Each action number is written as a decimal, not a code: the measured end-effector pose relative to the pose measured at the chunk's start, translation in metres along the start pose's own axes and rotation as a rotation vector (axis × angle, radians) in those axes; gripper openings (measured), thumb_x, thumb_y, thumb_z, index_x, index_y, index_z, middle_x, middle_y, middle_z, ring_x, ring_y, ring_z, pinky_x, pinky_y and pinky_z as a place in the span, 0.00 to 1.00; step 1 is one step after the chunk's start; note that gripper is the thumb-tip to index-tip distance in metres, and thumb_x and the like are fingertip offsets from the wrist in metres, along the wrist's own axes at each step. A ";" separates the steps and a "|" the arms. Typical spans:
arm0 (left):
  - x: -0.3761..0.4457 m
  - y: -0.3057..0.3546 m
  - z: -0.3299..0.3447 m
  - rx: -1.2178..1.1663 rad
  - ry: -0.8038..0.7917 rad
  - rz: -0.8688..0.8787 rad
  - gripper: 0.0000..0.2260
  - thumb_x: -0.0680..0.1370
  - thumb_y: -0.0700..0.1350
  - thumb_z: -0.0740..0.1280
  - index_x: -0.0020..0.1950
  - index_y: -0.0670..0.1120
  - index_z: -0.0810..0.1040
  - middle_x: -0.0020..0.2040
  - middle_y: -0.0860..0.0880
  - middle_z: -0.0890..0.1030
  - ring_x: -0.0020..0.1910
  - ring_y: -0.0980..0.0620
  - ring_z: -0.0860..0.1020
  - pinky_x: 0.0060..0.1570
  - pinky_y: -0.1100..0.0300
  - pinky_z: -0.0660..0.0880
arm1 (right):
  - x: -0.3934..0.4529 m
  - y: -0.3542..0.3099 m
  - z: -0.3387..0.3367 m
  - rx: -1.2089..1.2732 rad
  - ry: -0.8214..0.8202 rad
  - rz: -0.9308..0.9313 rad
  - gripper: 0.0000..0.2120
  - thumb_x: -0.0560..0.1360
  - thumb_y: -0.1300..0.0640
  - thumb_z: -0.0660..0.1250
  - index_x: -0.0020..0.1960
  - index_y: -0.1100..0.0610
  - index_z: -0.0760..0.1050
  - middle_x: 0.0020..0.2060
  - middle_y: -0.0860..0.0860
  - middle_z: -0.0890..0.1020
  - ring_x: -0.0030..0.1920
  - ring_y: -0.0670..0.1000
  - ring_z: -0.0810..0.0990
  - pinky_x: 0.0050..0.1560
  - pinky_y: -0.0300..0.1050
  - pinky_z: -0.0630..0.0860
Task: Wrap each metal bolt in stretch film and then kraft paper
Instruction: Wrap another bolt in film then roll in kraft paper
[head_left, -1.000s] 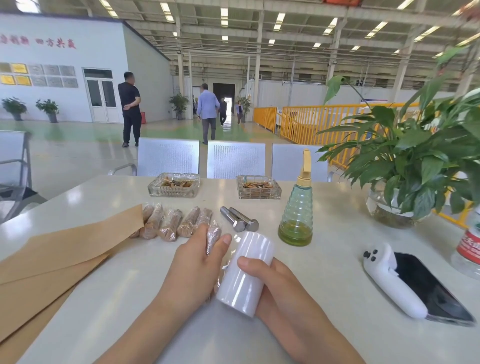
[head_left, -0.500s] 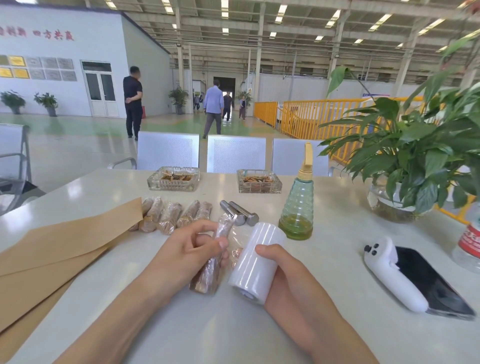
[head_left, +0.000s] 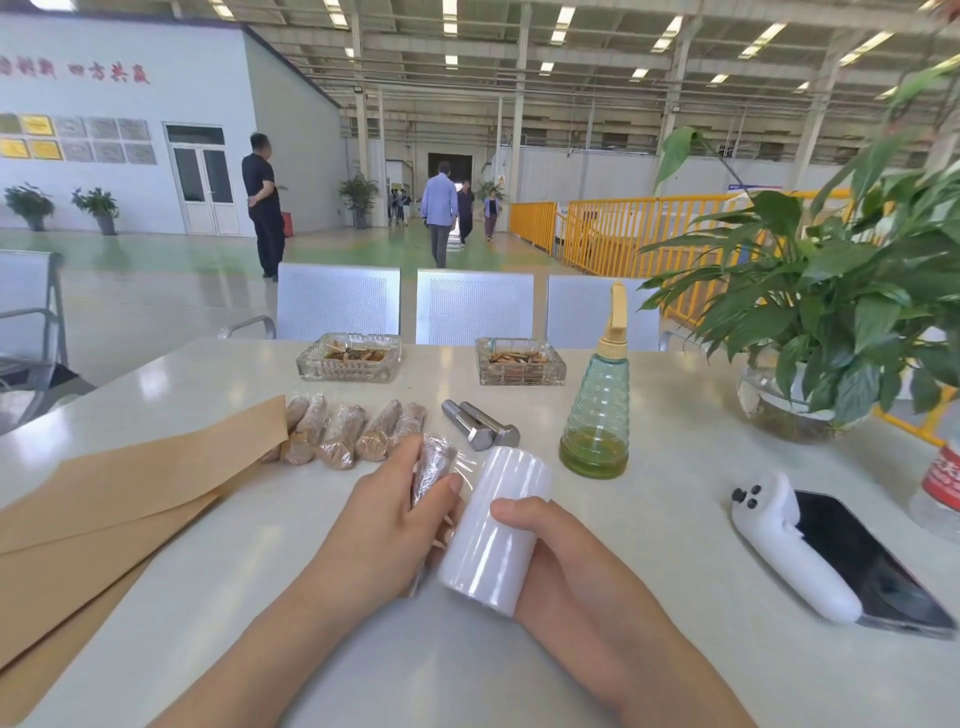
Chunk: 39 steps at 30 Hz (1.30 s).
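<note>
My left hand (head_left: 387, 525) grips a bolt covered in stretch film (head_left: 432, 464), its top end sticking out above my fingers. A short sheet of film runs from it to the white stretch film roll (head_left: 493, 527), which my right hand (head_left: 561, 566) holds from below with the thumb on its side. Two bare metal bolts (head_left: 480, 423) lie side by side just beyond the roll. Several wrapped bolts (head_left: 343, 434) lie in a row to their left. Kraft paper sheets (head_left: 119, 499) cover the table's left side.
Two glass ashtrays (head_left: 349, 357) (head_left: 519, 362) stand at the back of the white table (head_left: 649, 545). A green bottle (head_left: 597, 415) stands right of the bolts. A potted plant (head_left: 831, 332), a white controller (head_left: 789, 545), a phone (head_left: 872, 566) and a water bottle (head_left: 943, 483) are on the right.
My left hand has turned the film-covered bolt from a slanted, exposed position back up into my palm. The roll has stayed close beside it in my right hand.
</note>
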<state>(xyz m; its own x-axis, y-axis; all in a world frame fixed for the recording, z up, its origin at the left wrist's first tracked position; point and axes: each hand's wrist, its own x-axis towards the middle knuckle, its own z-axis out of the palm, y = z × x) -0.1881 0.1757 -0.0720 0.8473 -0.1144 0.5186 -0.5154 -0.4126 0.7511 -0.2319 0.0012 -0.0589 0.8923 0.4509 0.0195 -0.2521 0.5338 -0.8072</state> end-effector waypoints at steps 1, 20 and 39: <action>0.000 0.000 0.000 0.036 0.015 0.022 0.14 0.83 0.43 0.67 0.41 0.55 0.67 0.31 0.61 0.77 0.29 0.61 0.75 0.30 0.73 0.68 | 0.000 0.000 -0.001 0.000 -0.001 -0.004 0.25 0.77 0.58 0.69 0.73 0.61 0.73 0.69 0.63 0.78 0.71 0.63 0.76 0.74 0.63 0.68; 0.012 -0.010 -0.014 -0.292 -0.232 -0.404 0.13 0.86 0.43 0.60 0.47 0.35 0.77 0.39 0.40 0.81 0.36 0.51 0.78 0.33 0.67 0.74 | 0.002 0.000 -0.007 0.048 0.122 -0.032 0.27 0.75 0.60 0.70 0.73 0.64 0.72 0.67 0.67 0.78 0.71 0.66 0.75 0.71 0.59 0.72; 0.004 -0.005 -0.003 -0.030 -0.162 -0.091 0.13 0.83 0.55 0.64 0.44 0.49 0.75 0.35 0.54 0.78 0.36 0.56 0.75 0.40 0.55 0.72 | 0.003 0.002 -0.006 0.053 0.031 0.005 0.26 0.76 0.57 0.72 0.72 0.63 0.74 0.67 0.62 0.80 0.69 0.61 0.78 0.64 0.58 0.77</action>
<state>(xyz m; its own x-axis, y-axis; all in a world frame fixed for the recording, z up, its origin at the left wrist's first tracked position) -0.1824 0.1804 -0.0727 0.8991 -0.2223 0.3770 -0.4368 -0.4012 0.8051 -0.2276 -0.0003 -0.0639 0.9020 0.4316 -0.0033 -0.2751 0.5689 -0.7750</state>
